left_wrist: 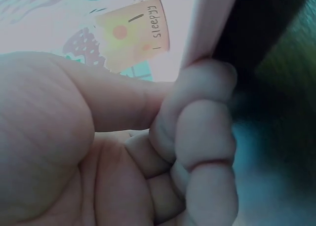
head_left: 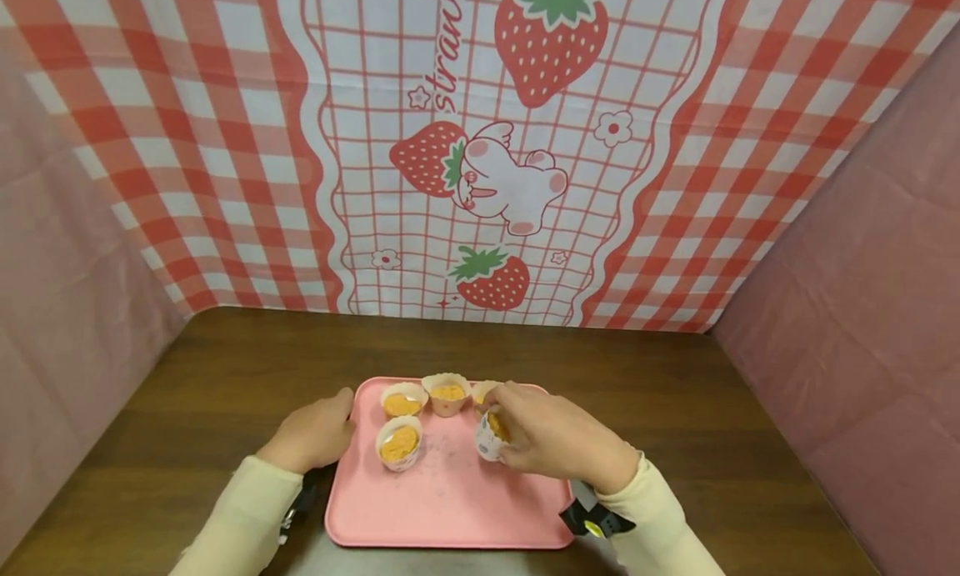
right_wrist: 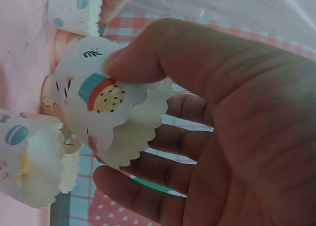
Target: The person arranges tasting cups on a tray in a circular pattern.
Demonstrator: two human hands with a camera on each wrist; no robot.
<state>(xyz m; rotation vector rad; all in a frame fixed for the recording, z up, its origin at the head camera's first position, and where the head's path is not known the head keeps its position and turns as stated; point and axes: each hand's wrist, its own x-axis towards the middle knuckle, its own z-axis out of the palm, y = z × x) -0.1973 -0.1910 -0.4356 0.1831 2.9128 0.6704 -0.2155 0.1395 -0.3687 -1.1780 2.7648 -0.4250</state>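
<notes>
A pink tray (head_left: 442, 513) lies on the wooden table with several paper baking cups on it, holding an orange-yellow filling. My left hand (head_left: 318, 430) grips the tray's left rim; in the left wrist view its thumb and curled fingers meet at the tray edge (left_wrist: 205, 28). With my right hand (head_left: 562, 443) I pinch a white patterned baking cup (head_left: 486, 444) over the tray's right half. The right wrist view shows the thumb (right_wrist: 133, 65) on that cup's side. It looks tilted, and whether its base touches the tray I cannot tell.
Two cups, one at the back left (head_left: 403, 403) and one in front of it (head_left: 399, 444), stand near the tray's left side. Another cup (head_left: 447, 395) stands at the back middle; one more (head_left: 483, 388) is partly behind my right hand. A strawberry-print cloth (head_left: 525, 184) hangs behind the table.
</notes>
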